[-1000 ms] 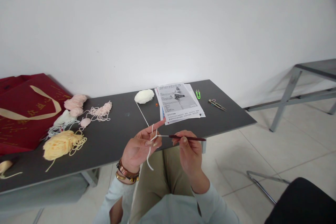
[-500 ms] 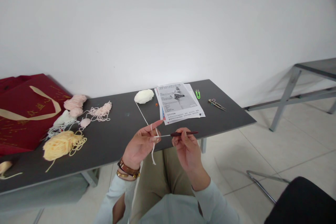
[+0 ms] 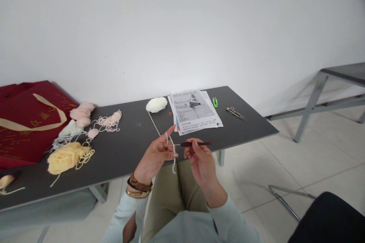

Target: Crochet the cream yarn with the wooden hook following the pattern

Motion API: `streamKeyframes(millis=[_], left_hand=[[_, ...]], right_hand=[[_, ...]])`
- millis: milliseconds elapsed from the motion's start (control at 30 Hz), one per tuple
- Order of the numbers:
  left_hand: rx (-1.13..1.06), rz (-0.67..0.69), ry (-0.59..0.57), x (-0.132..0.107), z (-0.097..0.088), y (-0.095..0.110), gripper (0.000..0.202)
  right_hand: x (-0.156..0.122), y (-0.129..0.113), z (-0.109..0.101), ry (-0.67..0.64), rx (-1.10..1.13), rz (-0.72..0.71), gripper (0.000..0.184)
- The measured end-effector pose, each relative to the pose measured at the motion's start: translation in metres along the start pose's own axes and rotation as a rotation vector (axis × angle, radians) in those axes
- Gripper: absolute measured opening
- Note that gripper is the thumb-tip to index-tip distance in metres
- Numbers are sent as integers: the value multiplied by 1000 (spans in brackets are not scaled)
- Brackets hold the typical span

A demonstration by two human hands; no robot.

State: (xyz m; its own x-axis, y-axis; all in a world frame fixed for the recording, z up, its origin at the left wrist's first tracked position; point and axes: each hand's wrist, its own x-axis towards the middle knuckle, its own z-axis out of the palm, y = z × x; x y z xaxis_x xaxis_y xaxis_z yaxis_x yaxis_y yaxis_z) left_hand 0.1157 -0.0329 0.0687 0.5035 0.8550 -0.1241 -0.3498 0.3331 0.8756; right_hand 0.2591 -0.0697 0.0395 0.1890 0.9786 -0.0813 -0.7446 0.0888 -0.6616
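Note:
My left hand [image 3: 155, 155] pinches white yarn [image 3: 174, 159] between thumb and fingers, its index finger raised with a strand looped round it. A short tail hangs below the thumb, and another strand runs back to the white yarn ball [image 3: 156, 104] on the table. In my right hand [image 3: 201, 161] is a crochet hook [image 3: 196, 144] with a dark red handle, held level between thumb and fingers. Its thin metal shaft points left and reaches the yarn at my left fingers. Whether the tip has caught the strand is too small to tell.
Printed sheets [image 3: 194, 112] lie on the dark table [image 3: 128, 148], with green thread snips [image 3: 215, 101] and scissors [image 3: 236, 113] to their right. Leftward are yellow yarn [image 3: 67, 157], pink yarn [image 3: 82, 112] and a red bag [image 3: 25, 121]. A black chair [image 3: 327, 220] stands at lower right.
The hook has shifted slightly left and up, its shaft now between the strands at my left index finger. My left index finger points more upward, and the yarn tail has moved right.

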Motion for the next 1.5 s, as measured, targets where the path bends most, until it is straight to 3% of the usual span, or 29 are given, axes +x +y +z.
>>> streamKeyframes(millis=[500,700,1100,1233,1367,1433,1500], left_hand=[[49,-78,-37,-4,-2,2,83],[36,-63,-4,0,-8,-3,71],[68,-53,-49,-3,-4,1,87],[236,38,72,-4,0,-3,82],[391,151,303,-3,9,-10,79],[296,147,327,-3,13,-10,83],[87,92,237,-4,13,-7,80]], right_hand=[[2,6,-4,16,47,30,14],[4,5,-3,41,57,37,15],[5,7,-6,-3,-4,8,13],[1,6,-7,20,-279,-176,11],[-9,7,-11,-91,-776,-597,23],[-13,8,-14,-248,-940,-799,39],[-14,9,-17,-373,-1019,-898,48]])
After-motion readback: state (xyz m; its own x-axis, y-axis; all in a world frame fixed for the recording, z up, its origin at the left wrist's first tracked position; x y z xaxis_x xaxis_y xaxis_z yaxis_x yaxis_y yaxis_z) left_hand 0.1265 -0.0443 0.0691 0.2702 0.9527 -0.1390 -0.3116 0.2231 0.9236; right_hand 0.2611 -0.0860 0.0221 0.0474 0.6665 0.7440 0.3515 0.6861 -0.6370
